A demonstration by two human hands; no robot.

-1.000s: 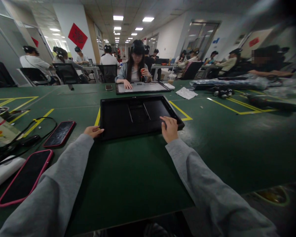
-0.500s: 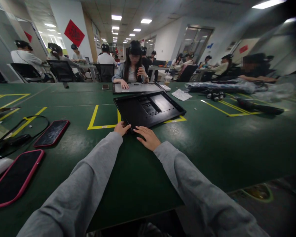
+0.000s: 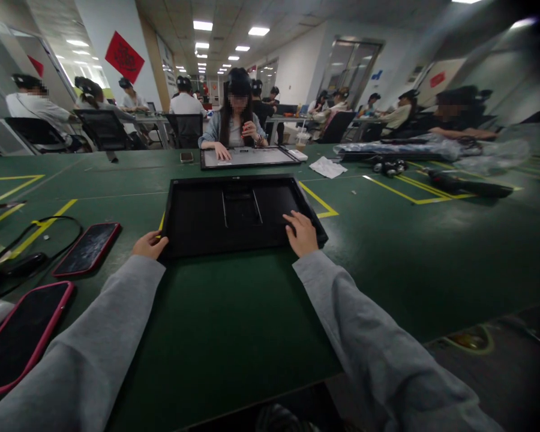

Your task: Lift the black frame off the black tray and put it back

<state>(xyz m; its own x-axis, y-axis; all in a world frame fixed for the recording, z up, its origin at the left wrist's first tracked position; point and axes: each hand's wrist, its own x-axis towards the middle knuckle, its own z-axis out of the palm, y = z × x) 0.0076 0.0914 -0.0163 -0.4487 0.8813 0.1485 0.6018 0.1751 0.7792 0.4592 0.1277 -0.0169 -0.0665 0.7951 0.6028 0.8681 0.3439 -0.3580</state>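
- My left hand (image 3: pixel 150 245) curls at the near-left corner of the black casing (image 3: pixel 198 216) — whether it grips, I can't tell.
- My right hand (image 3: pixel 302 234) is open — fingers spread over its right side.
- It's on the green table (image 3: pixel 234 312).

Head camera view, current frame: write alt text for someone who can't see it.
A left hand is at the near left corner of a black monitor housing on a green table, the right hand spread over its right side. Two phones lie to the left; a person sits across.
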